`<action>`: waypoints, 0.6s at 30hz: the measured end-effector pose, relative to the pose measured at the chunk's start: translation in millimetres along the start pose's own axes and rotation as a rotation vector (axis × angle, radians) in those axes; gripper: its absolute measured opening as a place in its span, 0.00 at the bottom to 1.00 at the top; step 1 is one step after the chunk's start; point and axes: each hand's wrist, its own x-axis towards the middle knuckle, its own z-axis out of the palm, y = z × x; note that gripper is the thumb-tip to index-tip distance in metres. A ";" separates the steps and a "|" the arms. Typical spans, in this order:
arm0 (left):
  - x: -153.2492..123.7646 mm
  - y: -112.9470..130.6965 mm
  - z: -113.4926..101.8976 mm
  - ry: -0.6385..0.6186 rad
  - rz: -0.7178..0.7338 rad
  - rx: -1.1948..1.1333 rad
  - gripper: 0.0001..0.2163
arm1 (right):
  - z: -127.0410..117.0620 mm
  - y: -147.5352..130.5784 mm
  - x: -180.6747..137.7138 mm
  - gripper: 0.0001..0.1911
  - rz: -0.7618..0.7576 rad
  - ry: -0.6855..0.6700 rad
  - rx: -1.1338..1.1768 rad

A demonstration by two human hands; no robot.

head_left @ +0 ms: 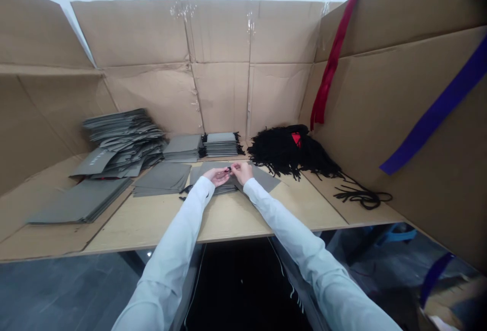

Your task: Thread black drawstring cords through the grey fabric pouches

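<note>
My left hand (pixel 217 175) and my right hand (pixel 242 171) meet over a flat grey paper bag (pixel 262 178) lying on the table. Both hands pinch a short black cord (pixel 229 169) between their fingertips, just above the bag's top edge. More of the black cord trails out at the bag's left side (pixel 185 190). Both arms are in white sleeves.
Stacks of flat grey bags lie to the left (pixel 124 140), front left (pixel 81 201) and behind my hands (pixel 221 144). A heap of black cords (pixel 292 156) sits at right, with loose cords (pixel 361 196) nearer the table edge. Cardboard walls (pixel 228 82) enclose the table; red (pixel 329 72) and purple (pixel 437 112) ribbons hang at right.
</note>
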 end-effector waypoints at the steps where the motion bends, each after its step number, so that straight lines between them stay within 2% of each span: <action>1: 1.4 -2.6 -1.2 -0.006 0.015 -0.043 0.01 | 1.7 0.6 -2.3 0.06 -0.031 0.017 -0.019; 5: 4.1 -9.7 0.3 0.017 0.103 -0.146 0.04 | 6.9 2.3 -6.6 0.07 -0.153 0.050 -0.125; 9: 4.0 -14.9 3.6 -0.002 0.152 -0.114 0.03 | 7.0 5.8 -7.5 0.07 -0.219 0.050 -0.162; 18: -4.2 -22.9 5.1 -0.075 0.321 0.020 0.07 | -3.6 20.1 -5.7 0.08 -0.217 -0.037 0.054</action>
